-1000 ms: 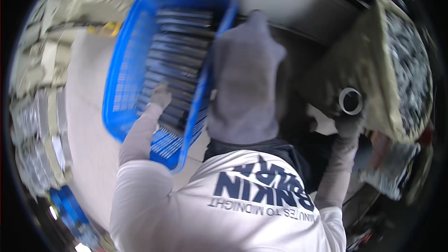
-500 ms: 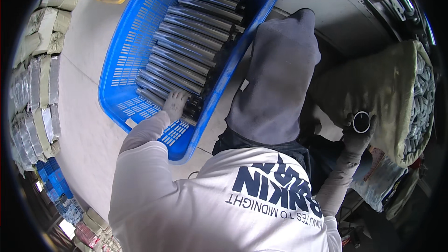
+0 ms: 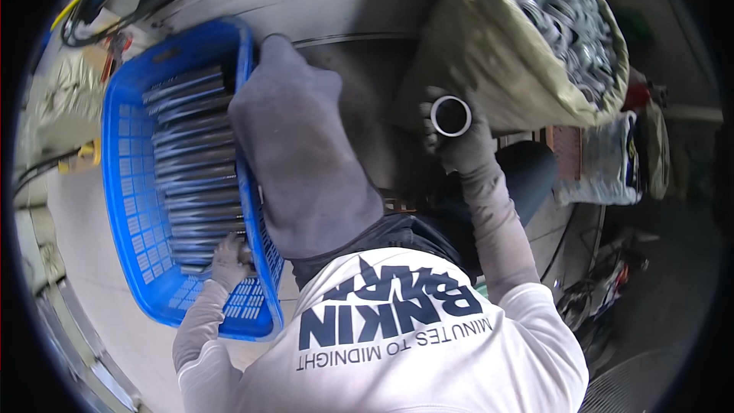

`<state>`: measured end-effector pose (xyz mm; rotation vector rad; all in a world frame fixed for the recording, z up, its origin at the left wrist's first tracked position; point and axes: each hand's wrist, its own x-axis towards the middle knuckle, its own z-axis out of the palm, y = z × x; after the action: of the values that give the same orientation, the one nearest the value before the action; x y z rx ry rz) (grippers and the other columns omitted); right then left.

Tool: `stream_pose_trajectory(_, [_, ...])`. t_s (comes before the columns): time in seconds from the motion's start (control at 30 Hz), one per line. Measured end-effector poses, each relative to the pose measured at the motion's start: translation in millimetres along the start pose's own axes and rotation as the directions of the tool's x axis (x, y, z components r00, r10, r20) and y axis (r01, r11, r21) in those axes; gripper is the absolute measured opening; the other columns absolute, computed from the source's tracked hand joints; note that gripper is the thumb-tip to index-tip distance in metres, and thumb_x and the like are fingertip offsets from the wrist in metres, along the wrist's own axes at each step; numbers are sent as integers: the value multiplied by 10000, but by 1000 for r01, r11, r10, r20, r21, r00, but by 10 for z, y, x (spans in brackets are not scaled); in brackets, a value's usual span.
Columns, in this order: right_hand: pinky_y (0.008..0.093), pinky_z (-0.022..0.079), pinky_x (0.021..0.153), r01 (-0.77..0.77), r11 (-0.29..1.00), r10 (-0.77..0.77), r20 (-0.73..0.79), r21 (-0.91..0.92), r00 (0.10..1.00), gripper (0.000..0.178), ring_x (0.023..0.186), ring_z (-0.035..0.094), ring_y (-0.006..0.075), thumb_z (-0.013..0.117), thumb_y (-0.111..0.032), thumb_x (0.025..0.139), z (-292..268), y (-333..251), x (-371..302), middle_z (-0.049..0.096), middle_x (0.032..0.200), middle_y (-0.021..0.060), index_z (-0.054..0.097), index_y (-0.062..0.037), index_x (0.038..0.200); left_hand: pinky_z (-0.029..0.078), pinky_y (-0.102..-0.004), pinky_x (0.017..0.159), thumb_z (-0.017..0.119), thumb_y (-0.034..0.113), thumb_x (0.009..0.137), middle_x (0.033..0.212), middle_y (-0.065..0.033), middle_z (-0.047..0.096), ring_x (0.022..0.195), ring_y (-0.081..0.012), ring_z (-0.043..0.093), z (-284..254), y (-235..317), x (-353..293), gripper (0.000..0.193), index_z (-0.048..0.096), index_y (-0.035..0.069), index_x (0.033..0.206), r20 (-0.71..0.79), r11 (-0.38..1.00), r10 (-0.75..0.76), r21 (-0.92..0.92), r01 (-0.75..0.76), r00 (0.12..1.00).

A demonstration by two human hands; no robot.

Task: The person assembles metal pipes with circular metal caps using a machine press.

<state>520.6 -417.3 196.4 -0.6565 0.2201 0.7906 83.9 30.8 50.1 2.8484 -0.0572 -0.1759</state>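
In the head view a blue plastic basket point(image 3: 138, 291) stands at my left, holding a row of shiny metal tubes point(image 3: 200, 191) with dark ends. My left hand point(image 3: 229, 261), in a pale glove, reaches inside with its fingers curled over the end of the nearest tubes; the finger detail is blurred. My right hand point(image 3: 468, 141), in a darker, dirty glove, is raised over on the right. Its fingers wrap round a cylindrical piece point(image 3: 451, 116) seen end-on, with a bright round rim and dark inside. The length of that piece is hidden.
A large woven sack point(image 3: 527, 69) full of grey metal rings point(image 3: 562, 23) stands at the far right, close to my right hand. A grey cloth point(image 3: 306, 153) covers my lap between basket and sack. Wrapped bundles point(image 3: 604, 160) lie beyond my right arm.
The view has swung to the right, so basket and sack sit further left. My right hand, still holding the cylindrical piece, is now nearer the sack's front. My left hand stays at the tubes.
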Motion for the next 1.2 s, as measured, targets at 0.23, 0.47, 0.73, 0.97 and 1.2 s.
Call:
stream_pose_trajectory(0.23, [327, 537, 728, 129, 987, -112, 168, -93, 979, 637, 808, 667, 195, 363, -502, 1157, -99, 15, -45, 718, 975, 125, 609, 35, 1394, 518, -463, 888, 774, 90, 725, 1155, -162, 679, 1040, -358, 659, -1928, 1028, 2240, 609, 655, 87, 1323, -350, 967, -186, -230, 109, 918])
stream_pose_trajectory(0.47, [309, 584, 820, 455, 376, -593, 168, -807, 787, 491, 869, 703, 157, 421, -376, 1163, 163, -61, -217, 727, 1009, 75, 696, 13, 1282, 493, -458, 844, 814, 244, 716, 1042, -120, 659, 981, -314, 647, -2108, 2780, 3400, 544, 657, 77, 1209, -162, 929, 364, 141, -343, 917])
stream_pose_trajectory(0.73, [295, 629, 789, 541, 546, -620, 126, -640, 774, 392, 1003, 752, 223, 500, -261, 1124, -173, -104, -153, 742, 1163, 171, 608, 46, 1343, 506, -459, 792, 803, 241, 727, 954, -109, 667, 895, -327, 655, -1960, 2939, 3624, 487, 669, 52, 1155, -123, 920, 391, 71, -385, 912])
stream_pose_trajectory(0.97, [327, 634, 938, 411, 885, -447, 150, 220, 882, 546, 1071, 758, 227, 802, -20, 933, -297, -49, -77, 723, 1237, 129, 494, 16, 1383, 510, -462, 820, 803, 237, 716, 985, -123, 683, 921, -337, 663, -1929, 2948, 3585, 501, 676, 56, 1166, -115, 928, 372, 75, -366, 921])
stream_pose_trajectory(1.2, [352, 616, 970, 637, 694, -613, 188, -335, 767, 449, 1075, 739, 232, 705, -117, 1034, -206, -45, -105, 705, 1247, 126, 551, 3, 1438, 514, -471, 831, 811, 245, 715, 997, -129, 684, 941, -345, 667, -1918, 2974, 3636, 519, 677, 65, 1183, -87, 937, 349, 61, -344, 933])
